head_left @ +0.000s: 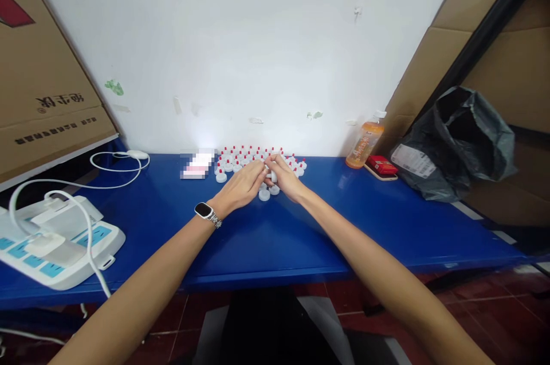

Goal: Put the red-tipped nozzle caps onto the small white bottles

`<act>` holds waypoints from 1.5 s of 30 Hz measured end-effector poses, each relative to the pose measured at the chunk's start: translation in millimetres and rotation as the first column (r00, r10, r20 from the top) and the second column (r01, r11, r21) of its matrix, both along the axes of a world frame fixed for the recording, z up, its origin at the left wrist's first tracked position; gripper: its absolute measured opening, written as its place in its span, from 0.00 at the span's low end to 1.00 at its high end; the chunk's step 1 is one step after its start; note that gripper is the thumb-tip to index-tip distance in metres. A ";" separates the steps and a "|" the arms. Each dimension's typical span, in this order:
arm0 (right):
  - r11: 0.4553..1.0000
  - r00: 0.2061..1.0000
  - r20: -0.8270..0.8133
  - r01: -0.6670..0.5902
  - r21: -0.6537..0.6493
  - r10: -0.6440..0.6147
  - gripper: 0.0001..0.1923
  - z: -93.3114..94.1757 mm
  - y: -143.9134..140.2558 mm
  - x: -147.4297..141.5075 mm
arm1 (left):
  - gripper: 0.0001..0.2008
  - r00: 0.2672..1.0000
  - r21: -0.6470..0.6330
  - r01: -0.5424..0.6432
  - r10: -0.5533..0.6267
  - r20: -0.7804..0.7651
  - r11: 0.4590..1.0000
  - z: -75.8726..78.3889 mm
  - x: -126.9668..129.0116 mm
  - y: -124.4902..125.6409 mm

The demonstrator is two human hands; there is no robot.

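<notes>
White cap [273, 176] pinched between left hand [241, 186] and right hand [284, 179], fingers closed, over red-tipped caps [258, 157] on blue tabletop [275, 239].

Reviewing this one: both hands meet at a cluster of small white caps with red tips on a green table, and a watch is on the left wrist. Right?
Not quite. The table is blue, not green, as the head view shows. The rest holds: left hand and right hand meet at the red-tipped white caps, with the watch on the left wrist.

Glossy blue table [266, 239] (caps [258, 160] probably plastic).
</notes>
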State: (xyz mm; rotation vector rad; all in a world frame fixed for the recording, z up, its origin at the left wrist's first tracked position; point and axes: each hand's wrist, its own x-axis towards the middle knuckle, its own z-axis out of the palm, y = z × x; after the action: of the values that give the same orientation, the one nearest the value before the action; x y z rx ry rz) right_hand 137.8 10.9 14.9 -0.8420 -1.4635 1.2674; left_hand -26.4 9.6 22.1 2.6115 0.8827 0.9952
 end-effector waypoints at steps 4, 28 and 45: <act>0.975 0.986 0.122 0.086 0.206 -0.112 0.12 3.1 -6.5 1.7 | 0.18 0.991 -0.035 -0.051 0.055 0.121 0.998 -4.9 8.0 3.5; 0.732 0.806 0.188 0.377 0.567 -0.561 0.12 15.3 -20.6 21.7 | 0.24 0.855 -0.301 -0.131 0.261 0.447 0.945 9.2 11.7 17.9; 0.766 0.684 0.398 0.387 0.513 -0.612 0.13 -1.8 22.8 67.0 | 0.16 0.970 -0.002 -0.226 0.225 -0.092 0.974 -5.4 -20.6 46.0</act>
State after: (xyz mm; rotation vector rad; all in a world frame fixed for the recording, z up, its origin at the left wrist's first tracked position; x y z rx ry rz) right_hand 204.8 33.7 13.0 -1.2900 -1.6728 0.2746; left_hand -47.0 55.6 16.7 2.6070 1.2264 0.9240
